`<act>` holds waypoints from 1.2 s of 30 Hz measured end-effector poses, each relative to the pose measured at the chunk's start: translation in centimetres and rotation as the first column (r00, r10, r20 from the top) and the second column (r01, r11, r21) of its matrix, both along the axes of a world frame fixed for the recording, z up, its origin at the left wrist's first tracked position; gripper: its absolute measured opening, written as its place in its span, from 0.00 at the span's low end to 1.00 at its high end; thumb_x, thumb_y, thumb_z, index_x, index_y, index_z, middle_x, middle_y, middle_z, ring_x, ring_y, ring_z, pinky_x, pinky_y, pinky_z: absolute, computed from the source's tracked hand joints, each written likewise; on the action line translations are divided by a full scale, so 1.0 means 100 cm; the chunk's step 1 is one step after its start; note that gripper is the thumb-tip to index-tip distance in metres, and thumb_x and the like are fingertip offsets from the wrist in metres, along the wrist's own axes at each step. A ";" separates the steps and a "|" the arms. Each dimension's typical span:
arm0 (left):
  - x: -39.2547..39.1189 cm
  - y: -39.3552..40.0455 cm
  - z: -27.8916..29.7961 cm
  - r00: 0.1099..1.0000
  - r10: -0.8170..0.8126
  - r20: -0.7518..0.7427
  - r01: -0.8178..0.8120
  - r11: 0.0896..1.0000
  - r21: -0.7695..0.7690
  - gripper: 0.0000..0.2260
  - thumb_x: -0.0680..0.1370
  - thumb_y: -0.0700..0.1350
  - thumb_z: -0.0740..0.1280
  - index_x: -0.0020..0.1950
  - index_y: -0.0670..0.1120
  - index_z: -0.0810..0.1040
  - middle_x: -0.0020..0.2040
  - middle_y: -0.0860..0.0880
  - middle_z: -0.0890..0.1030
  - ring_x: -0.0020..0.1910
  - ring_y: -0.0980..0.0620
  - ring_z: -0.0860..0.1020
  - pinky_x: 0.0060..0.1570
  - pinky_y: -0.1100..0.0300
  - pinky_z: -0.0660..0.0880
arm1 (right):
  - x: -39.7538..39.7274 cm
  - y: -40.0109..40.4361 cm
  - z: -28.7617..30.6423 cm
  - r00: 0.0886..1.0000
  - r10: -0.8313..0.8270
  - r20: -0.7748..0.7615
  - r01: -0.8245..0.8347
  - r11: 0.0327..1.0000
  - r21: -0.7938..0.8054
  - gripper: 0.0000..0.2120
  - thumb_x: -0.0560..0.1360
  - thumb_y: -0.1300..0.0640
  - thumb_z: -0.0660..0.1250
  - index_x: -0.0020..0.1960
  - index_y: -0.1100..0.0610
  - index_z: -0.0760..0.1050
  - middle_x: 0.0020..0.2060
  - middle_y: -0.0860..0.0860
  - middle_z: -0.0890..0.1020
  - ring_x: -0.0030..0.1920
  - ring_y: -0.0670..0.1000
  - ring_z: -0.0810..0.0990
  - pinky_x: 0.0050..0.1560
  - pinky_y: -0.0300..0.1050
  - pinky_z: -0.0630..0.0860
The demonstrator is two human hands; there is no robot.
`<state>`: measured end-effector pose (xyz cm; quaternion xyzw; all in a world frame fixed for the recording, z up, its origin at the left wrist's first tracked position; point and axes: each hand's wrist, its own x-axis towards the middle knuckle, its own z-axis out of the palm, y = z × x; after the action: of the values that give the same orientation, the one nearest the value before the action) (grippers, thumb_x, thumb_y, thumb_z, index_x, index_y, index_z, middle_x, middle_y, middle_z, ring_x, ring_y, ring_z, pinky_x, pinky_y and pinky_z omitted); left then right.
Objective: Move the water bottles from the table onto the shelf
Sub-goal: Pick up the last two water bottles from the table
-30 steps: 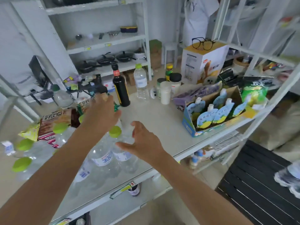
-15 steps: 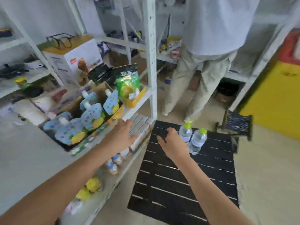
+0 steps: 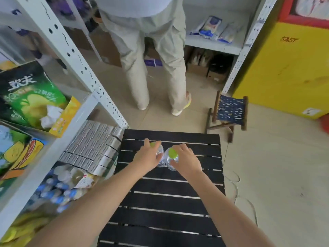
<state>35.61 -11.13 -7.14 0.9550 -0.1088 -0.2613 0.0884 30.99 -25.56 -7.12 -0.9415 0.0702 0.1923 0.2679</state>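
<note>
L hand [image 3: 147, 158] fingers curled round left bottle [image 3: 159, 154], green cap part hidden | R hand [image 3: 185, 160] closed on right bottle [image 3: 172, 158] | bottles upright, touching, on black slat table [image 3: 160, 202] | shelf [image 3: 58, 139] left.

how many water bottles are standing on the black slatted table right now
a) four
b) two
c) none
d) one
b: two clear bottles with green caps stand side by side on the black slatted table, the left bottle under the left hand and the right bottle under the right hand; no other bottle shows on the table.
</note>
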 end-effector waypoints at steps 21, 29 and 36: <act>-0.113 0.181 0.132 0.915 0.370 0.163 -0.350 0.927 -0.136 0.18 0.78 0.57 0.54 0.58 0.45 0.66 0.46 0.39 0.80 0.42 0.42 0.78 0.42 0.52 0.74 | -0.098 0.189 0.130 0.866 0.178 0.467 -0.297 0.935 0.196 0.11 0.60 0.51 0.72 0.39 0.52 0.74 0.28 0.50 0.81 0.31 0.56 0.79 0.33 0.47 0.76; -0.238 0.359 0.295 0.635 0.526 0.566 -0.411 0.850 -0.329 0.18 0.79 0.53 0.56 0.58 0.40 0.67 0.48 0.35 0.80 0.46 0.38 0.79 0.40 0.53 0.70 | -0.199 0.383 0.269 0.665 0.223 0.713 -0.549 0.793 0.264 0.13 0.62 0.54 0.75 0.42 0.55 0.74 0.28 0.54 0.80 0.31 0.59 0.78 0.30 0.46 0.68; -0.322 0.512 0.340 0.552 0.567 0.612 -0.570 0.792 -0.219 0.18 0.79 0.52 0.58 0.57 0.36 0.67 0.36 0.39 0.75 0.40 0.38 0.77 0.33 0.55 0.64 | -0.269 0.544 0.275 0.614 0.395 0.684 -0.717 0.641 0.274 0.17 0.68 0.53 0.72 0.40 0.54 0.62 0.33 0.58 0.80 0.38 0.60 0.79 0.32 0.42 0.60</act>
<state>3.38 40.11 26.91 0.9671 0.1822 0.1287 0.1222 4.09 28.79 20.38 -0.8127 -0.3772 -0.0079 0.4440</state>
